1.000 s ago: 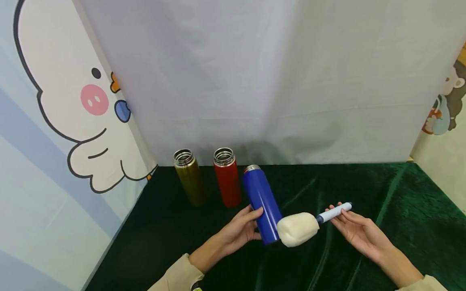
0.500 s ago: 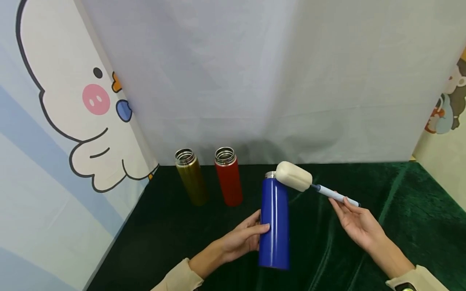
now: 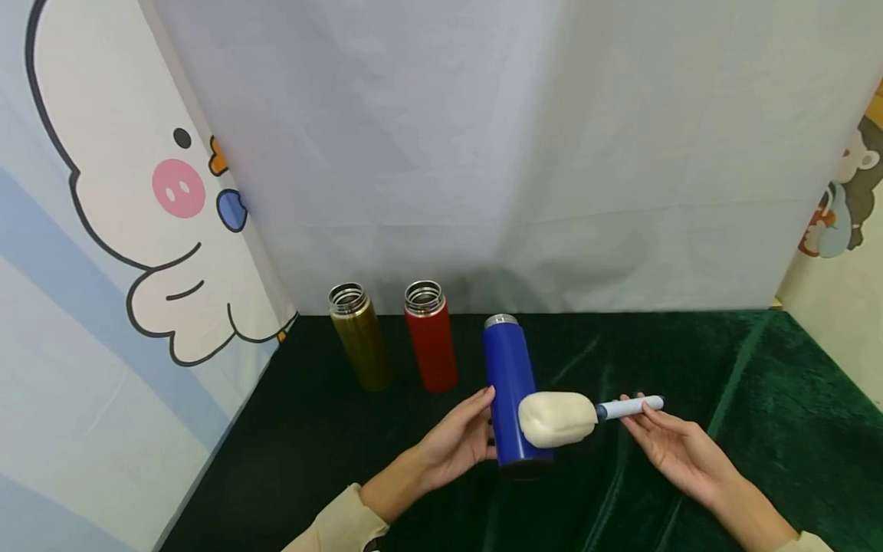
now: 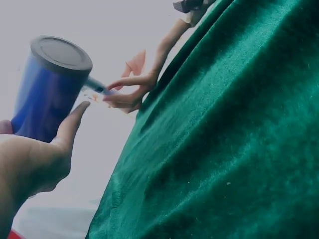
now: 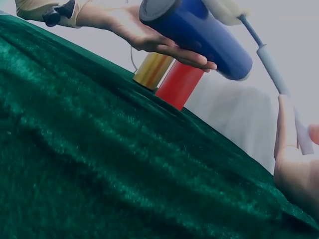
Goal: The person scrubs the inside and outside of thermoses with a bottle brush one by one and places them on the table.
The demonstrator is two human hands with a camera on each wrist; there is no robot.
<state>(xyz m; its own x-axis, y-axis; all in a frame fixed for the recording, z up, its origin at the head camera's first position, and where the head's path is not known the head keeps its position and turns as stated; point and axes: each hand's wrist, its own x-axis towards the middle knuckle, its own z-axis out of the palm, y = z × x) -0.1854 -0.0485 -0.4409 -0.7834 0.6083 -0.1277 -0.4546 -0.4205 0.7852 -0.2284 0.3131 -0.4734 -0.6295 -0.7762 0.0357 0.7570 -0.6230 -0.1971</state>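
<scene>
My left hand (image 3: 455, 443) holds a blue flask (image 3: 509, 372) by its side, tilted a little to the left and lifted off the cloth. Its steel-rimmed neck points up and its dark base (image 4: 62, 54) faces the left wrist camera. From the right, my right hand (image 3: 679, 454) pinches the pale blue handle of a sponge bottle brush (image 3: 631, 406) between thumb and fingers. The cream sponge head (image 3: 557, 419) overlaps the lower right side of the flask. In the right wrist view, left-hand fingers (image 5: 187, 54) run along the flask's underside.
A gold flask (image 3: 362, 345) and a red flask (image 3: 432, 345) stand uncapped at the back left of the table. Dark green velvet cloth (image 3: 779, 429) covers the table. A white curtain (image 3: 586, 153) hangs behind, and a cartoon-printed panel (image 3: 103, 307) borders the left.
The sponge head went up to the flask's neck half a second ago and is now back down at its lower side. The flask swung upright, then tilted left again, its base turning darker into view.
</scene>
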